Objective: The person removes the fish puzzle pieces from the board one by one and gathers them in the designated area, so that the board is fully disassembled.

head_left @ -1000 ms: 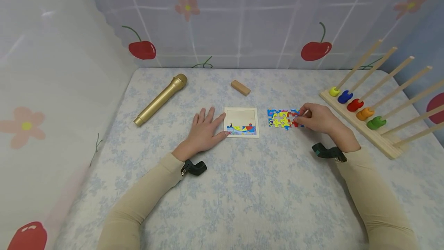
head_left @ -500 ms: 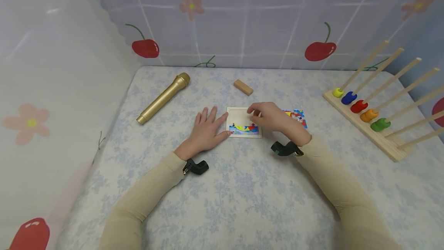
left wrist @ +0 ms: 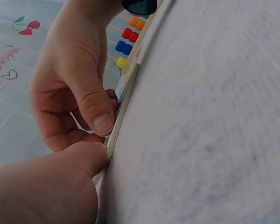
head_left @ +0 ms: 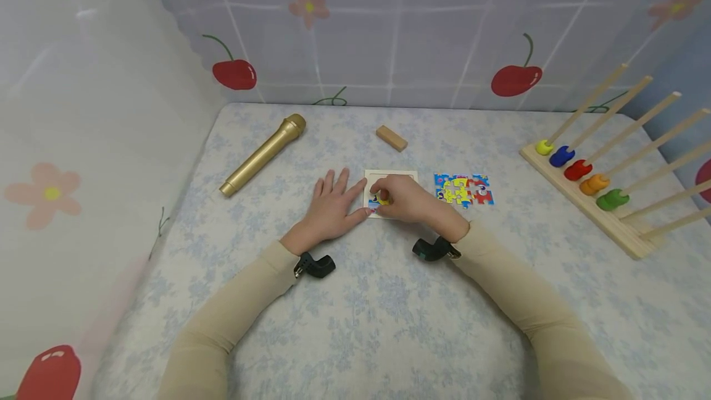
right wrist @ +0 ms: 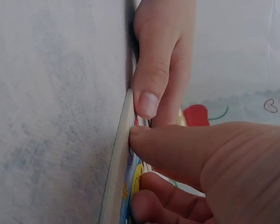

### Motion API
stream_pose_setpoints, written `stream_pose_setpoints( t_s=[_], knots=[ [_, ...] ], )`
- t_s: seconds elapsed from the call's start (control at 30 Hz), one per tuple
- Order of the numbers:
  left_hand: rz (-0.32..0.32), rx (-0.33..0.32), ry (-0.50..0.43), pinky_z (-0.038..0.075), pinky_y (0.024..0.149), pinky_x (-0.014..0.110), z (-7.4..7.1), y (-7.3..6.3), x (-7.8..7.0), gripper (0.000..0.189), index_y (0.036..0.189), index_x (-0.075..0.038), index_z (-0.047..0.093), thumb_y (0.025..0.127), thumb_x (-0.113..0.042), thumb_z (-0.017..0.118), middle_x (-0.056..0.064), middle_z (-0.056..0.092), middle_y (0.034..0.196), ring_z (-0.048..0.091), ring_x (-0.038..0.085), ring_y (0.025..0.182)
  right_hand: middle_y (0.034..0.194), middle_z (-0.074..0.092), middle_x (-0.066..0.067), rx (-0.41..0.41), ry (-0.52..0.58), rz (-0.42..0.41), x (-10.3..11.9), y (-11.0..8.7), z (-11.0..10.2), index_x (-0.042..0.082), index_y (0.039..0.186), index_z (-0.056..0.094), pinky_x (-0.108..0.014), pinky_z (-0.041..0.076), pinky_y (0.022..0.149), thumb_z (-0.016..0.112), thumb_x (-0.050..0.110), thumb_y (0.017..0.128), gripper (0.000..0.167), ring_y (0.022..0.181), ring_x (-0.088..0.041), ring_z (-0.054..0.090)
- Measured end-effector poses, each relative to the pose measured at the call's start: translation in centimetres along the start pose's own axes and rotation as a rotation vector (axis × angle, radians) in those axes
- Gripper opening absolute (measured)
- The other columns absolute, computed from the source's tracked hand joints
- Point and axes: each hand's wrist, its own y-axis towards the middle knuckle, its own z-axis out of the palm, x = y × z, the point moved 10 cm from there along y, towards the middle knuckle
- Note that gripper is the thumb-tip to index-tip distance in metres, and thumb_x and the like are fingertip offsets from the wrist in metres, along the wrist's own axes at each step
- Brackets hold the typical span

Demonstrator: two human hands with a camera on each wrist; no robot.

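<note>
A small wooden puzzle tray [head_left: 390, 172] lies flat on the table, with coloured pieces along its near side. My left hand [head_left: 328, 207] lies spread on the cloth, thumb and index fingertip at the tray's left edge. Over the tray, my right hand [head_left: 408, 199] pinches a puzzle piece [head_left: 384, 197] with yellow on it, mostly hidden by the fingers. In the right wrist view the right thumb [right wrist: 165, 147] reaches down inside the near rim [right wrist: 115, 163]. Loose puzzle pieces [head_left: 457, 190], blue, yellow and red, lie grouped to the tray's right.
A gold toy microphone [head_left: 263, 154] lies at the back left. Behind the tray is a small wooden block [head_left: 391, 138]. At the right stands a wooden peg rack [head_left: 589, 202] with tall slanting rods and coloured beads. A patterned curtain backs the table.
My right hand has moved left from the loose pieces to the tray, bringing a piece, and has come down low over it. The left hand has stayed at the tray's left edge.
</note>
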Motion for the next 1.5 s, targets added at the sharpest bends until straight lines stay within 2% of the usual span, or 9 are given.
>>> stream_pose_setpoints(
  t_s=[0.3,0.63,0.93,1.2,1.33,1.5],
  knots=[
    [-0.012,0.01,0.003,0.005,0.125,0.065,-0.1,0.1,0.0,0.07,0.163,-0.023,0.029,0.103,-0.055,0.048,0.022,0.01,0.171,-0.001,0.048,0.158,0.098,0.068,-0.013,-0.028,-0.025,-0.025,0.3,0.0,0.0,-0.002,0.125,0.069,-0.037,0.051,0.078,0.075,0.007,0.089,0.038,0.082,-0.021,0.058],
    [-0.008,0.015,0.008,0.005,0.124,0.066,0.1,0.1,-0.1,0.07,0.163,-0.023,0.029,0.104,-0.054,0.047,0.022,0.009,0.171,-0.001,0.048,0.158,0.095,0.066,-0.013,-0.049,-0.002,-0.057,0.5,-0.2,-0.2,0.002,0.114,0.071,-0.037,0.051,0.077,0.076,0.006,0.087,0.028,0.081,-0.021,0.058],
    [-0.003,0.009,-0.006,0.005,0.124,0.066,0.1,0.0,-0.1,0.068,0.163,-0.022,0.031,0.104,-0.051,0.048,0.023,0.01,0.171,0.0,0.049,0.158,0.081,0.059,-0.006,-0.042,0.116,-0.016,-0.3,-0.5,-0.2,0.008,0.101,0.058,-0.029,0.043,0.066,0.077,0.006,0.086,0.024,0.069,-0.017,0.05],
    [0.0,0.004,-0.008,0.005,0.124,0.066,0.0,-0.1,-0.1,0.069,0.163,-0.021,0.031,0.104,-0.051,0.049,0.023,0.01,0.171,0.0,0.049,0.157,0.082,0.062,-0.006,-0.042,0.138,-0.017,-0.6,-0.6,-0.3,0.009,0.101,0.059,-0.03,0.045,0.068,0.076,0.008,0.09,0.02,0.068,-0.015,0.052],
    [-0.005,0.005,-0.002,0.005,0.124,0.066,0.0,-0.1,0.0,0.069,0.163,-0.022,0.03,0.104,-0.052,0.049,0.023,0.01,0.171,-0.001,0.049,0.157,0.085,0.064,-0.006,-0.043,0.162,-0.028,-0.5,-0.7,-1.2,0.009,0.105,0.061,-0.03,0.046,0.068,0.074,0.01,0.092,0.018,0.068,-0.015,0.055],
    [-0.01,0.003,-0.001,0.006,0.124,0.066,0.0,-0.1,0.0,0.069,0.163,-0.022,0.03,0.104,-0.052,0.049,0.022,0.009,0.171,-0.001,0.049,0.158,0.082,0.061,-0.007,-0.071,0.209,-0.034,-1.0,-1.9,-3.8,0.009,0.106,0.061,-0.03,0.043,0.063,0.073,0.007,0.092,0.018,0.065,-0.017,0.05]
  ],
)
